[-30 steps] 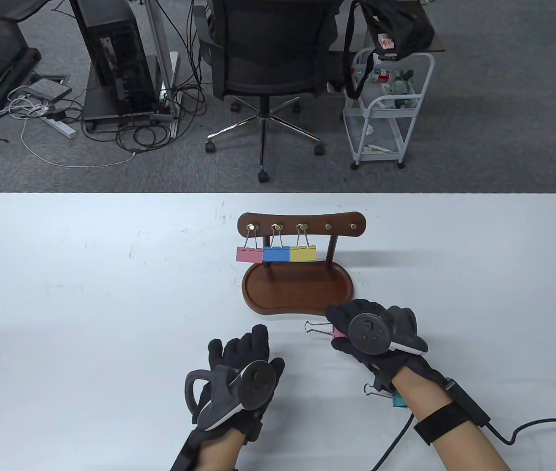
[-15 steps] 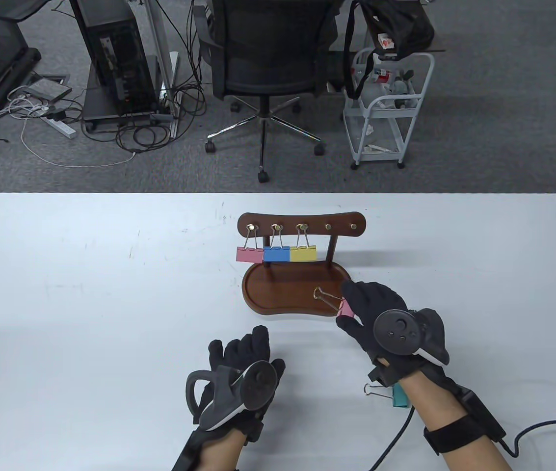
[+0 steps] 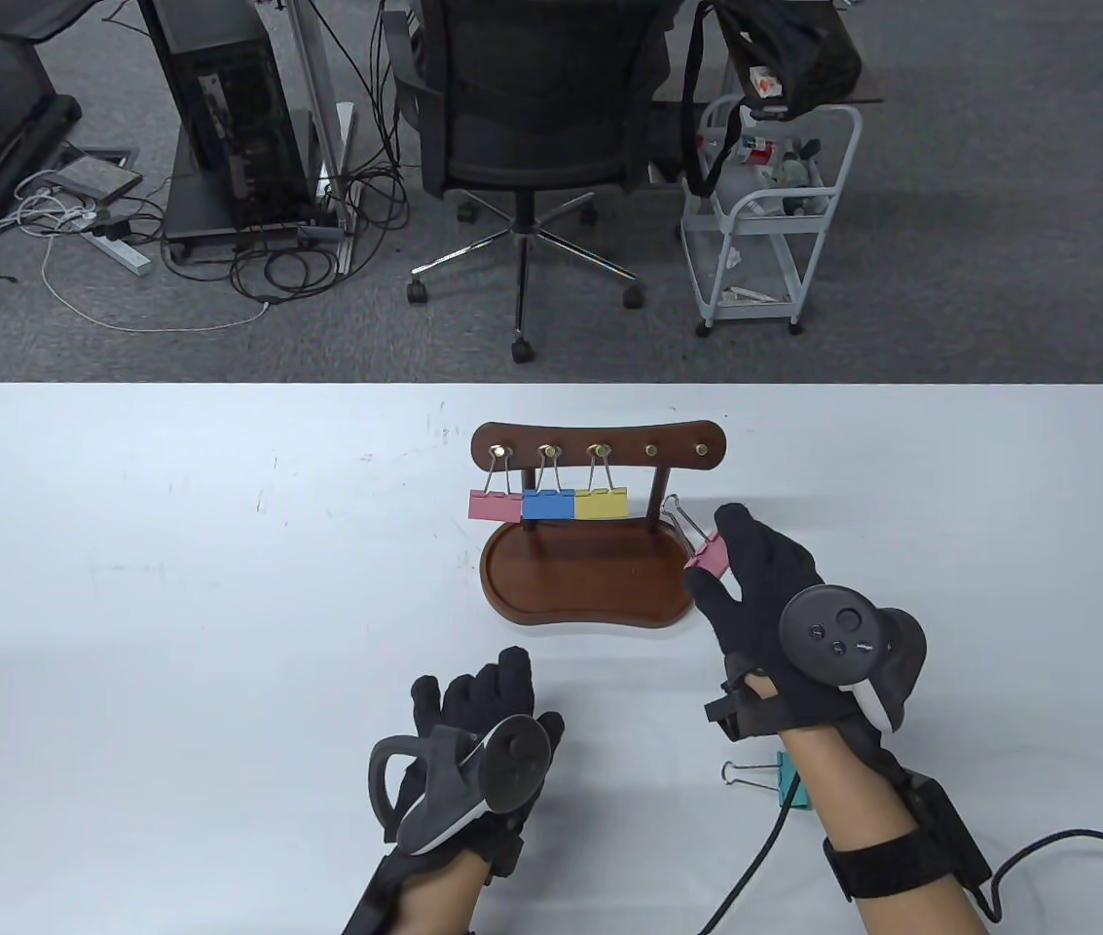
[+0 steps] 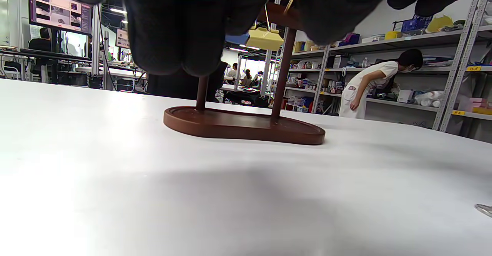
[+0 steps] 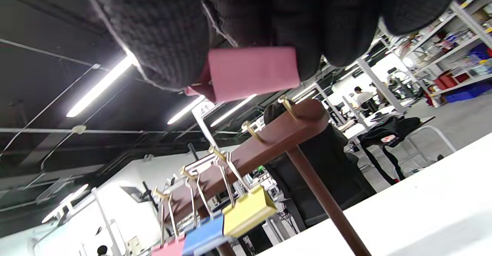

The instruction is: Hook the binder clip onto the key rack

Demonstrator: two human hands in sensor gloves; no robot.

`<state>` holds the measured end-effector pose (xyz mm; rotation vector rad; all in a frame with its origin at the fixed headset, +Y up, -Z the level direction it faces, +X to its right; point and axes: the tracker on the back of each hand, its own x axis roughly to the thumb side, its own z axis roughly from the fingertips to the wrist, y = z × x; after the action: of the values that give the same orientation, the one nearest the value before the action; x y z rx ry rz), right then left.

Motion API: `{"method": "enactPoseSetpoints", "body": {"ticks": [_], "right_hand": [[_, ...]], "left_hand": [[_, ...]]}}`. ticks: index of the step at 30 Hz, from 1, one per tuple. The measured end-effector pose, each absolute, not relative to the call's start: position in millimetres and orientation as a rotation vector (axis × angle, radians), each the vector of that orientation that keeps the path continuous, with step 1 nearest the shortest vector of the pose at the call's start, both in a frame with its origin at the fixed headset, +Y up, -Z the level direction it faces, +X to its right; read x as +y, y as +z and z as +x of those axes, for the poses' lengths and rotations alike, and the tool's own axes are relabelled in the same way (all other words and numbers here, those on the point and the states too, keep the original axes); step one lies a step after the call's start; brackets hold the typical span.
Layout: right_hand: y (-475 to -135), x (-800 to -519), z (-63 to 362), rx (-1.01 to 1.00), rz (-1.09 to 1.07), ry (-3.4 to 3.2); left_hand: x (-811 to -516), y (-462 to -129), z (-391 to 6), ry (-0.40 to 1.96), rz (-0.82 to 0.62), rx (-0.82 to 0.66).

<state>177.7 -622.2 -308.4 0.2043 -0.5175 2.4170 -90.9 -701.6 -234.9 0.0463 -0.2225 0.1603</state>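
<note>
While the right hand (image 3: 765,594) hovers just beside the right end of the dark wooden key rack (image 3: 600,443), its fingers (image 5: 161,29) pinch the pink metal binder clip (image 3: 709,557) by its folded body, wire loops pointing up toward the bare pegs. I'd judge the clip light and stiff – painted steel, a little slick – so gripping the body and leaving the springy wire handle free for hooking looks right. The left hand (image 3: 478,750) rests on the white desk (image 3: 171,584), fingers loosely curled, gripping nothing. Counting: five brass pegs, three of them taken – by a hanging pink clip (image 3: 495,504), a blue clip (image 3: 548,504) and a yellow clip (image 3: 602,503) – two free. One teal clip (image 3: 790,779) lies on the desk beneath the right wrist, making five clips altogether.
</note>
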Motion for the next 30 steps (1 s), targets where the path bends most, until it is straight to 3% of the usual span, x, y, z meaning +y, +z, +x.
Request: {"method": "enactPoseSetpoints", "body": {"ticks": [16, 30], "right_hand": [[-345, -612, 153, -0.478, -0.069, 2.461], [-356, -619, 137, -0.472, -0.141, 2.544]], "left_hand": [[-702, -236, -92, 0.169, 0.053, -0.215], [-702, -236, -93, 0.174, 0.053, -0.213]]}}
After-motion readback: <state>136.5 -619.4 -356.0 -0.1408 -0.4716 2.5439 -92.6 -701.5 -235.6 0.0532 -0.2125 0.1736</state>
